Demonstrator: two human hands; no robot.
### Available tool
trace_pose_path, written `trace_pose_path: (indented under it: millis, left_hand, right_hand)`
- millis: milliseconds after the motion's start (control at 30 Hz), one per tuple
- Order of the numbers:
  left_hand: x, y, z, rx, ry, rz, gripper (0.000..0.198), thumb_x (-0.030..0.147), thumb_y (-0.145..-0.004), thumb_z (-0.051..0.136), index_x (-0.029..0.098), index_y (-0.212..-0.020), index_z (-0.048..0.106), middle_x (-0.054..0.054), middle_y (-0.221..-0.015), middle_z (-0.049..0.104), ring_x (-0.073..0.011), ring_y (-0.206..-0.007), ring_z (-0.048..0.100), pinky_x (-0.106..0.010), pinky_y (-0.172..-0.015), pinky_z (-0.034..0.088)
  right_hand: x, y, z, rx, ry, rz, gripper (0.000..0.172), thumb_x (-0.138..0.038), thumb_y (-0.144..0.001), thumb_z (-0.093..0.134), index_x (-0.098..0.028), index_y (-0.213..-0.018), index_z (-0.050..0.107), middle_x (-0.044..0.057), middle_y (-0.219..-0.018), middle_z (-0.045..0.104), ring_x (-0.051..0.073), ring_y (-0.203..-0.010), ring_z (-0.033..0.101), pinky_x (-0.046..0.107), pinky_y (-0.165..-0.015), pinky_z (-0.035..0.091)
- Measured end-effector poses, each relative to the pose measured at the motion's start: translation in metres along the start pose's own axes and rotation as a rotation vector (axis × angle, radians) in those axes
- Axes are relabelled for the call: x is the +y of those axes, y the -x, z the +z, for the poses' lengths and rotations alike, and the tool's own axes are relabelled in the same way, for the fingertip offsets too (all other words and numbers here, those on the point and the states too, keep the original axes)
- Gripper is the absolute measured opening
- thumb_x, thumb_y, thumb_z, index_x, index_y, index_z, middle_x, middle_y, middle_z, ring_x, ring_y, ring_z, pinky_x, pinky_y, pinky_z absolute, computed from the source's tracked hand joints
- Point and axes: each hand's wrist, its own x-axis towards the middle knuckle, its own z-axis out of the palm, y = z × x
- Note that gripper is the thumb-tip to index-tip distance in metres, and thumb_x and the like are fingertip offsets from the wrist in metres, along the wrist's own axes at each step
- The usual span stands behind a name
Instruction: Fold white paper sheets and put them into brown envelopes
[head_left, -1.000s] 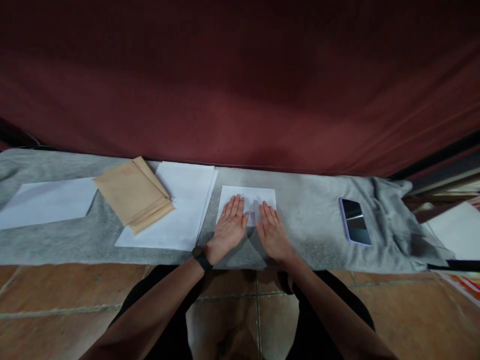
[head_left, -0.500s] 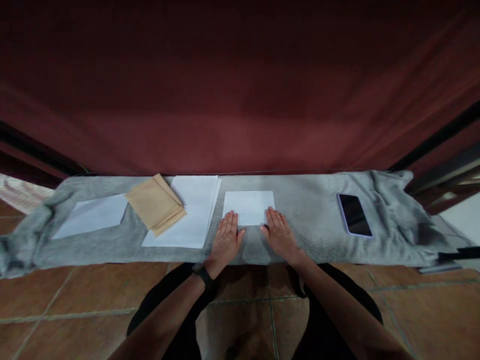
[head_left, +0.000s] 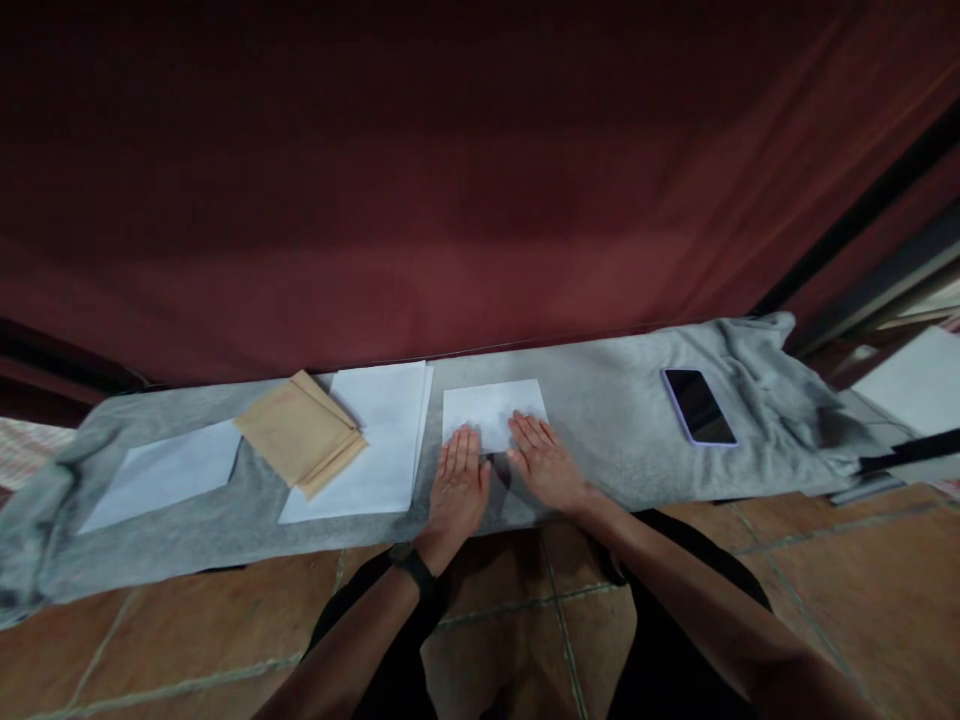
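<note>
A small white sheet of paper (head_left: 491, 402), perhaps folded, lies flat on the grey cloth before me. My left hand (head_left: 458, 487) rests palm down with its fingertips on the sheet's near left corner. Across from it, my right hand (head_left: 550, 462) lies flat too, its fingers spread over the near right part of the paper. Both hands are open and grip nothing. Left of them is a stack of larger white sheets (head_left: 386, 440), with several brown paper envelopes (head_left: 296, 430) lying on its left part.
Another white paper (head_left: 165, 470) lies at the far left. A phone in a lilac case (head_left: 701, 407) is on the right of the grey cloth (head_left: 615, 440). Behind the cloth rises a dark red upright surface (head_left: 465, 300). Tiled floor (head_left: 225, 630) shows below.
The whole view has tilted, its left side lower and its right side higher. My right hand has slid inward over the small paper, while my left hand stays at its near left corner.
</note>
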Motion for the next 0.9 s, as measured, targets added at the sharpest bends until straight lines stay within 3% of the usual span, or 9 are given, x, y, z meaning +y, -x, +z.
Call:
trace_pose_path:
  millis: [100,200,400,567,700,800,900]
  left_hand:
    - [0.012,-0.009,0.005,-0.040,0.043,0.064,0.058,0.024,-0.106,0.028,0.005,-0.161,0.033,-0.018,-0.168,0.037,-0.0254,-0.159,0.028,-0.047,-0.129,0.032]
    - [0.012,-0.013,0.011,-0.083,0.056,0.067,0.058,0.025,-0.106,0.029,0.004,-0.160,0.035,-0.019,-0.167,0.037,-0.0263,-0.158,0.029,-0.047,-0.129,0.032]
    - [-0.001,-0.005,0.011,-0.017,0.039,-0.058,0.062,0.035,-0.107,0.035,-0.001,-0.156,0.039,-0.024,-0.166,0.037,-0.0317,-0.158,0.030,-0.050,-0.127,0.032]
    - [-0.001,-0.010,-0.001,0.011,0.019,-0.112,0.057,0.034,-0.105,0.037,0.000,-0.150,0.049,-0.027,-0.158,0.048,-0.0344,-0.149,0.046,-0.051,-0.119,0.043]
    - [-0.006,-0.035,-0.019,0.001,0.037,-0.123,0.050,0.032,-0.106,0.035,0.004,-0.136,0.064,-0.024,-0.140,0.067,-0.0349,-0.132,0.063,-0.052,-0.110,0.050]
    - [-0.006,-0.058,-0.021,0.064,0.090,-0.078,0.052,0.027,-0.107,0.033,0.004,-0.148,0.054,-0.020,-0.156,0.054,-0.0312,-0.147,0.049,-0.050,-0.123,0.038]
    - [0.002,-0.072,-0.007,0.035,0.129,-0.014,0.055,0.026,-0.106,0.034,0.008,-0.158,0.042,-0.015,-0.167,0.041,-0.0285,-0.158,0.030,-0.050,-0.130,0.025]
  right_hand:
    - [-0.007,0.000,0.011,-0.015,-0.033,-0.067,0.057,-0.039,-0.112,0.028,-0.011,-0.158,0.045,0.013,-0.166,0.041,0.024,-0.155,0.039,0.046,-0.129,0.030]
    - [-0.002,0.003,0.018,0.011,0.007,-0.043,0.058,-0.042,-0.111,0.032,-0.008,-0.156,0.047,0.016,-0.164,0.044,0.026,-0.153,0.041,0.047,-0.128,0.032]
    - [0.017,0.014,0.015,0.081,0.081,0.010,0.067,-0.046,-0.109,0.039,-0.002,-0.159,0.039,0.022,-0.164,0.041,0.031,-0.155,0.036,0.050,-0.127,0.033]
    - [0.029,0.017,0.007,0.039,0.093,0.104,0.066,-0.046,-0.109,0.039,-0.002,-0.158,0.041,0.024,-0.164,0.042,0.034,-0.155,0.037,0.053,-0.127,0.032]
    - [0.031,-0.003,-0.007,-0.003,0.058,0.222,0.064,-0.046,-0.110,0.030,-0.003,-0.151,0.054,0.023,-0.159,0.048,0.034,-0.153,0.040,0.055,-0.128,0.027]
    - [0.022,-0.030,-0.015,-0.028,-0.044,0.239,0.066,-0.045,-0.111,0.020,-0.007,-0.153,0.052,0.019,-0.161,0.048,0.029,-0.155,0.038,0.053,-0.129,0.027]
    - [0.008,-0.051,-0.016,-0.048,-0.143,0.196,0.067,-0.045,-0.111,0.014,-0.009,-0.157,0.047,0.015,-0.164,0.044,0.025,-0.157,0.033,0.051,-0.130,0.027]
